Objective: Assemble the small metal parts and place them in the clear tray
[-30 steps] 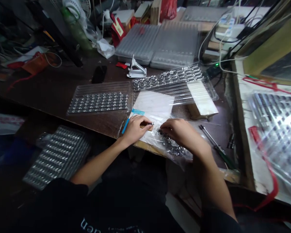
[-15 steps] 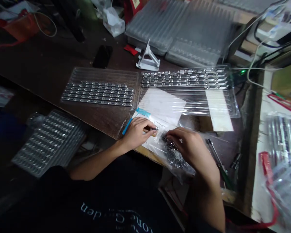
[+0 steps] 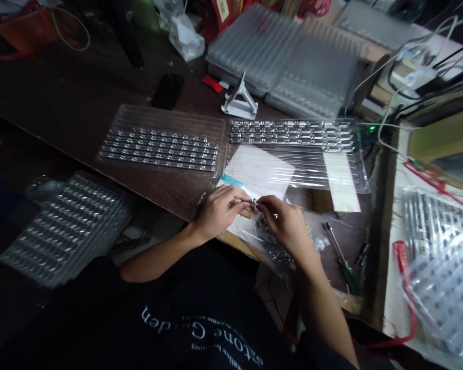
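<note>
Between my fingertips, just above the front edge of the bench, is a small metal part (image 3: 253, 201). My left hand (image 3: 220, 211) pinches its left end. My right hand (image 3: 283, 221) has its thumb and forefinger closed at the other end; whether they hold a separate small piece is hidden. Below my right hand lies a clear plastic bag (image 3: 272, 245) of small dark metal pieces. A white sheet (image 3: 256, 167) with blue tape (image 3: 232, 180) lies behind my hands. Farther back are a left tray (image 3: 158, 149) and a right tray (image 3: 293, 136), both with rows of metal parts.
A white stand (image 3: 239, 105) and a black phone (image 3: 168, 91) are behind the trays. Stacked clear trays (image 3: 254, 46) stand at the back. A green-handled screwdriver (image 3: 341, 254) lies right of my right hand. More filled trays (image 3: 65, 226) sit lower left.
My right hand has moved left and up from the bag of small pieces to meet the part at my left fingertips. My left hand keeps its pinch. The view has shifted slightly.
</note>
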Demonstrator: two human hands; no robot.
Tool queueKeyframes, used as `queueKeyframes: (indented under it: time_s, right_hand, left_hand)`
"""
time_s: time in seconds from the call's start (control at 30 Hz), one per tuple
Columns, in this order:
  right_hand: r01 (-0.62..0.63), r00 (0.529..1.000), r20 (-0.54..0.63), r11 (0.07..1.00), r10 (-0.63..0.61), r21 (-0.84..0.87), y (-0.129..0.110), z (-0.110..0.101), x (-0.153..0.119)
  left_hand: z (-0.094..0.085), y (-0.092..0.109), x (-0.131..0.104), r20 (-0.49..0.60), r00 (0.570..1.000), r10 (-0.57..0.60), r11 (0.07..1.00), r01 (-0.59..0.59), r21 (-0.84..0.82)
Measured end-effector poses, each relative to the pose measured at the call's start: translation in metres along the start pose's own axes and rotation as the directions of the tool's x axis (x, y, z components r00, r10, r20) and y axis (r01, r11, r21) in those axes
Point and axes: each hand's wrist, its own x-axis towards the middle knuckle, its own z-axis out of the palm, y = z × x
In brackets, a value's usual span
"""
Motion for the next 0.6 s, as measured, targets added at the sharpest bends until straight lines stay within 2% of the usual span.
queueKeyframes:
  time_s: [0.07, 0.17, 0.33, 0.4, 0.5, 0.6]
  right_hand:
    - [0.039, 0.999, 0.003, 0.999, -0.039, 0.014, -0.002, 0.006, 0.003]
    - [0.107, 0.993, 0.049, 0.994, -0.107, -0.001, -0.005, 0.015, 0.006]
    - [0.111, 0.989, 0.118, 0.974, -0.089, -0.197, -0.008, 0.023, 0.004]
    - [0.129, 0.988, 0.106, 0.974, -0.11, -0.184, -0.006, 0.023, 0.004]
    - [0.174, 0.982, 0.085, 0.98, -0.166, -0.093, -0.001, 0.023, 0.004]
    - [0.165, 0.984, 0.106, 0.965, -0.146, -0.202, -0.002, 0.025, 0.004]
  left_hand:
    - [-0.011, -0.001, 0.001, -0.051, 0.999, 0.005, 1.0, -0.005, -0.006]
    - [-0.029, -0.005, 0.003, -0.064, 0.997, -0.041, 0.999, 0.041, -0.011]
    - [-0.054, -0.016, 0.005, -0.063, 0.995, -0.082, 0.997, 0.081, -0.014]
    - [-0.065, -0.022, 0.008, -0.053, 0.995, -0.081, 0.996, 0.083, 0.031]
    - [-0.086, -0.036, 0.021, -0.039, 0.997, -0.065, 0.984, 0.071, 0.161]
    - [-0.109, -0.054, 0.048, -0.058, 0.996, -0.063, 0.959, 0.076, 0.272]
